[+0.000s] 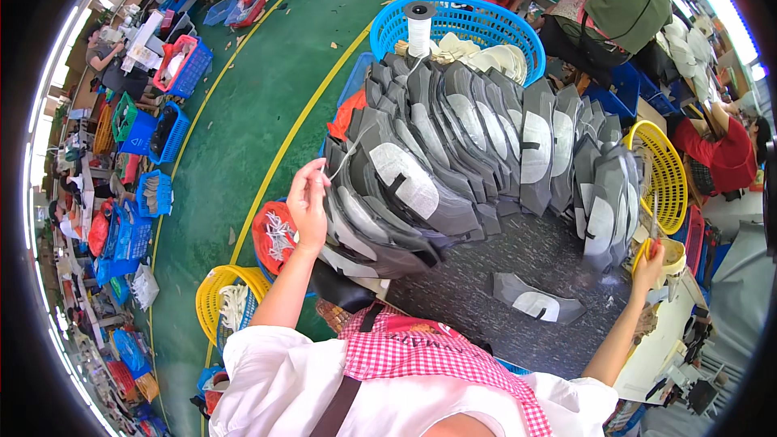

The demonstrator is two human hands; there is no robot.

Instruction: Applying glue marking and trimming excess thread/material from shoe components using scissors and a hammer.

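My left hand (306,204) pinches the end of a thin white cord (343,157) beside the left end of a large pile. That pile is dark grey cut pieces (405,180) with silvery-white patches, overlapping in a curved row. My right hand (645,270), out at the right table edge, is closed round the handles of scissors (654,225), their blades pointing away from me. One loose grey piece (536,299) lies flat on the dark speckled table (453,291) near me. A white spool (419,32) stands upright behind the pile.
A blue basket (526,28) with pale pieces sits beyond the pile. Yellow baskets stand right (660,174) and left (212,295). A red bag (275,235) of white scraps is by my left forearm. People (627,4) work at the far right. Green floor (267,113) runs left.
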